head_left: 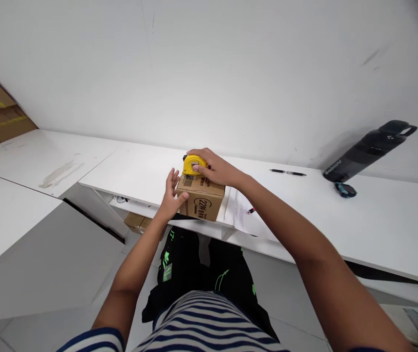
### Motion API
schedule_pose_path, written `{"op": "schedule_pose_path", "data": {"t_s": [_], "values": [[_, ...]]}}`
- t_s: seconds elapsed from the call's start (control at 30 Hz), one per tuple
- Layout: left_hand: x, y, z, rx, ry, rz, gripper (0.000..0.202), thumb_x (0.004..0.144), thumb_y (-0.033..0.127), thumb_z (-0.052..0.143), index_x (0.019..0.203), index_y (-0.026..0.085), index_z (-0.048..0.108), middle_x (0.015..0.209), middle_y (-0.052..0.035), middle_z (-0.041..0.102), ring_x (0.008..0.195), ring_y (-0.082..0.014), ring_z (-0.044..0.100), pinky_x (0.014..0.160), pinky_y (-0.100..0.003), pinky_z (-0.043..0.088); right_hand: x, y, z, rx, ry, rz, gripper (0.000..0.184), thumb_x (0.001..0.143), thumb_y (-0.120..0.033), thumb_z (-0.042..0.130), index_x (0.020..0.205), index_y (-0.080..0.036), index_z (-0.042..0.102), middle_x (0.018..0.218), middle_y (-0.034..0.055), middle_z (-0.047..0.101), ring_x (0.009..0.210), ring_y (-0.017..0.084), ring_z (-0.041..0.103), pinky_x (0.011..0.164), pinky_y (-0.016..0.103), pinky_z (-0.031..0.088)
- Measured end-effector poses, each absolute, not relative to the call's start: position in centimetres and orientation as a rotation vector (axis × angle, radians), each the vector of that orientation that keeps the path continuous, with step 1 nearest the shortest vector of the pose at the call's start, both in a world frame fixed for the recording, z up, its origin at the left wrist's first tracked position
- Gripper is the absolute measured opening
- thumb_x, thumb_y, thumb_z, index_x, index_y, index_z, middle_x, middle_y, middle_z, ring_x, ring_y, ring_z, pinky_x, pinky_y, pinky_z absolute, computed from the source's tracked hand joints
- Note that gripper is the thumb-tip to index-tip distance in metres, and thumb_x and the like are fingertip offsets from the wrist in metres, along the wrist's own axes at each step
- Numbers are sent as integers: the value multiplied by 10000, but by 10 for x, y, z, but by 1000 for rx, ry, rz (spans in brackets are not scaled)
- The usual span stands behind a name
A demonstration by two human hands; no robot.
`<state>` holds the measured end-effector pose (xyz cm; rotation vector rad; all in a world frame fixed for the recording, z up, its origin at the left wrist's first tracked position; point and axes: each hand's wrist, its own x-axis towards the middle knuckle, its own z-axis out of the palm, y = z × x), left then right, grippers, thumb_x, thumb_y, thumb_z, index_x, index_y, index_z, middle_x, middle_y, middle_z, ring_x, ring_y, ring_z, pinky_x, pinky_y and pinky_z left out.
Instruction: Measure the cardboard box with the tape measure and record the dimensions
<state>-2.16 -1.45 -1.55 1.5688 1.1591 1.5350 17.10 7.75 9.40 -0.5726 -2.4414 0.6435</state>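
A small brown cardboard box (201,203) with black print sits at the table's front edge in front of me. My right hand (212,168) is closed round a yellow tape measure (190,163), which rests on the top of the box toward its far left side. No pulled-out blade can be made out. At the left side of the box is my left hand (171,195), its thumb against the near face and its fingers along the left edge, steadying it. Right of the box lie white papers (239,210) with writing, partly under my right forearm, and a red-and-black pen tip (251,210).
Farther right on the white table (377,220) are a black pen (287,172), a dark bottle (366,151) leaning in the view and a small dark round object (345,190). Stacked cartons (4,122) stand far left. Below the tabletop, a shelf and another carton (135,221) show.
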Motion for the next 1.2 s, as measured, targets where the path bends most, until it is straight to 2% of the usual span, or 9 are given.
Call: {"op": "schedule_pose_path", "data": {"t_s": [0.13, 0.27, 0.43, 0.63, 0.77, 0.97, 1.2], "values": [[-3, -8, -5, 1433, 1213, 1625, 934, 821, 574, 661, 1562, 308, 158, 1580, -136, 349, 1422, -297, 402, 1143, -427, 365, 154, 75, 97, -648, -2569, 572, 456, 982, -440, 375, 1428, -341, 391, 1285, 103, 497, 967, 265, 599, 857, 454, 496], [11, -9, -9, 1379, 1327, 1737, 828, 850, 516, 651, 1539, 250, 278, 1535, -121, 434, 1385, -277, 457, 1135, -387, 386, 149, 67, 102, -663, -2684, 441, 424, 986, -443, 365, 1399, -363, 412, 1195, 90, 505, 742, 193, 568, 708, 374, 490], [16, -13, -8, 1278, 1467, 1759, 641, 873, 459, 633, 1442, 210, 478, 1473, -97, 524, 1349, -267, 502, 1110, -349, 419, 167, 62, 109, -654, -2741, 363, 406, 990, -436, 356, 1384, -369, 427, 1179, 89, 504, 663, 162, 537, 654, 346, 470], [17, -16, -3, 1296, 1454, 1759, 587, 888, 436, 612, 1429, 233, 506, 1433, -82, 566, 1277, -244, 567, 1075, -342, 454, 224, 52, 111, -817, -2663, 492, 446, 983, -497, 357, 1400, -354, 428, 1195, 103, 537, 818, 237, 620, 753, 421, 519], [15, -15, -6, 1312, 1472, 1745, 568, 892, 433, 608, 1424, 257, 510, 1430, -76, 567, 1267, -236, 572, 1065, -344, 461, 271, 46, 101, -938, -2571, 506, 472, 970, -543, 387, 1399, -354, 442, 1202, 100, 576, 953, 282, 612, 815, 459, 521], [17, -14, -5, 1280, 1504, 1762, 552, 888, 430, 617, 1399, 238, 536, 1395, -87, 595, 1248, -240, 588, 1051, -341, 478, 300, 39, 86, -1023, -2485, 534, 471, 964, -528, 421, 1409, -376, 438, 1315, 87, 562, 1059, 296, 583, 861, 475, 509], [16, -14, -5, 1292, 1522, 1760, 548, 887, 447, 618, 1395, 256, 544, 1407, -80, 588, 1261, -248, 578, 1062, -360, 474, 292, 40, 86, -966, -2469, 537, 451, 970, -478, 428, 1410, -380, 446, 1372, 77, 520, 1089, 288, 582, 866, 452, 512]]}}
